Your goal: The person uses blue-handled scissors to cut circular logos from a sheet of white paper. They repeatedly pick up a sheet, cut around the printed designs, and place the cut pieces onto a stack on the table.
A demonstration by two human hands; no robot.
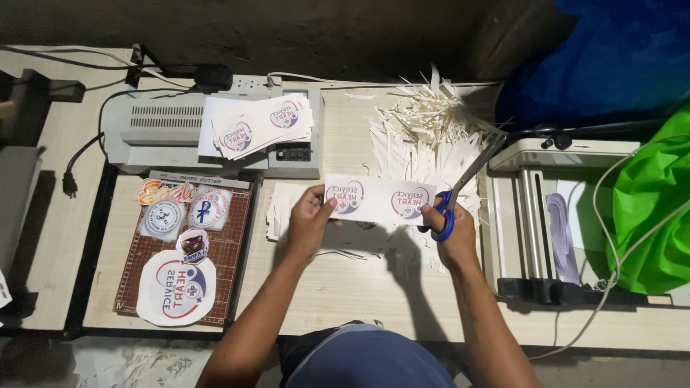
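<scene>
My left hand (310, 215) pinches the left end of a white printed sheet (379, 198) bearing two round red-and-blue logos. My right hand (454, 231) grips blue-handled scissors (467, 179) and also touches the sheet's right end. The scissor blades point up and to the right, away from the sheet. Under the sheet lies a stack of white sheets (282, 208) on the wooden table (338, 287).
A heap of white paper strips (424, 126) lies behind the sheet. A grey laminator (154, 136) carries a stack of printed sheets (259, 126). A brown paper cutter board (233, 251) holds cut-out stickers (176, 287). Another machine (539, 215) stands at right, beside green fabric (650, 201).
</scene>
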